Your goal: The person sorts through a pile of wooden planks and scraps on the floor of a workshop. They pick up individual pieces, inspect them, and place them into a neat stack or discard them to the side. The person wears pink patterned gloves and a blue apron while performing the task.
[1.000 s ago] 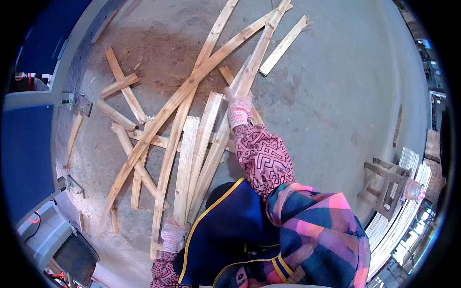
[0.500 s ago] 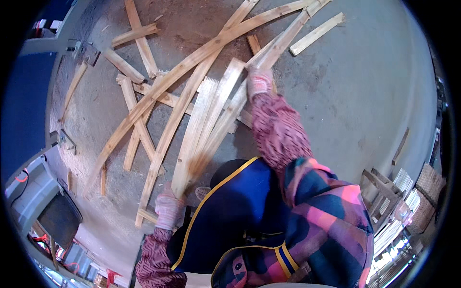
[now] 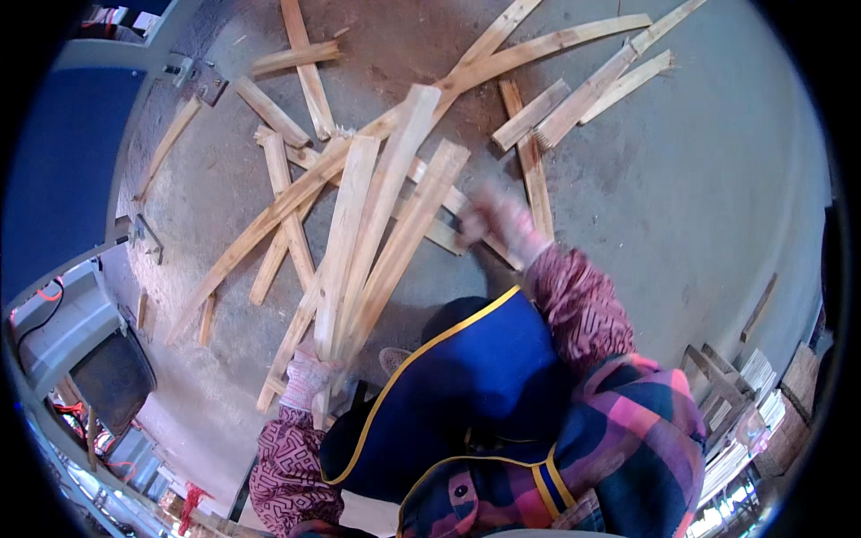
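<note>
My left hand (image 3: 309, 375), in a pale knit glove, is closed around the near ends of several wooden slats (image 3: 339, 242). They fan out upward and away from me over the floor. My right hand (image 3: 504, 224), gloved too, is smeared by motion and hovers right of the fanned slats; its fingers cannot be made out. Beyond it lie a short board (image 3: 531, 115) and a longer board (image 3: 587, 97) with a jagged near end. Close to the right hand, a narrow darker slat (image 3: 534, 184) rests on the floor.
Loose slats lie crossed on the concrete floor (image 3: 646, 215), among them a long curved one (image 3: 260, 224). A blue-panelled machine (image 3: 67, 179) stands at the left. Stacked wood (image 3: 753, 394) sits at the lower right. A blue apron (image 3: 448, 394) covers my lap.
My right hand has come away from the boards at the upper right and moved back toward me, leaving them on the floor. The slats in my left hand are spread farther apart.
</note>
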Tool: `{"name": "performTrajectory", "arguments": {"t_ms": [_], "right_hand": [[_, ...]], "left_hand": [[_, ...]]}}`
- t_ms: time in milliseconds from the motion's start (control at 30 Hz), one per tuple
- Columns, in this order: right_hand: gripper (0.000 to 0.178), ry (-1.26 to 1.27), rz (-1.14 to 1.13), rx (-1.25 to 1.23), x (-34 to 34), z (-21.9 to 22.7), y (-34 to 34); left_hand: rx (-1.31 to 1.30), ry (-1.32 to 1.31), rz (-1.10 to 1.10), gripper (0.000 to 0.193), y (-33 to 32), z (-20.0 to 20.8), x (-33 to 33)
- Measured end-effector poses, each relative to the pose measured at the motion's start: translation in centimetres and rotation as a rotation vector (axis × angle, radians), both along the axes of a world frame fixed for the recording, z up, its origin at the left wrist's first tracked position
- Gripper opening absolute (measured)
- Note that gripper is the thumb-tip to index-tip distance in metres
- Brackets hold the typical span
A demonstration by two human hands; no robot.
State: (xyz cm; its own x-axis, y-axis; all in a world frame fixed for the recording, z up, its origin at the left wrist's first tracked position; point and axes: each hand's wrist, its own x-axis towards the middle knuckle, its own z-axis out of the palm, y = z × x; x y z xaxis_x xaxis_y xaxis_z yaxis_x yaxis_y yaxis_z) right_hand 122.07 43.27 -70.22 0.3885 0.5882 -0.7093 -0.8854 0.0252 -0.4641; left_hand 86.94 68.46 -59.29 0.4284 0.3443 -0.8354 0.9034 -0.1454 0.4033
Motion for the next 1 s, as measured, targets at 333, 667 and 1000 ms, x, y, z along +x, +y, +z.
{"name": "performTrajectory", "arguments": {"t_ms": [333, 667, 1000], "right_hand": [[0.049, 0.098, -0.124, 0.680, 0.1, 7.9, 10.1], [0.067, -0.242, 0.113, 0.440, -3.5, 17.9, 11.5], [0.059, -0.540, 0.415, 0.481, -12.0, 28.5, 13.8]], "left_hand": [[-0.194, -0.039, -0.157, 0.056, -2.0, -4.1, 3.1], [0.150, -0.182, -0.364, 0.089, -0.2, 1.7, 8.6], [0.148, -0.078, -0.356, 0.063, 0.9, 12.9, 3.8]]}}
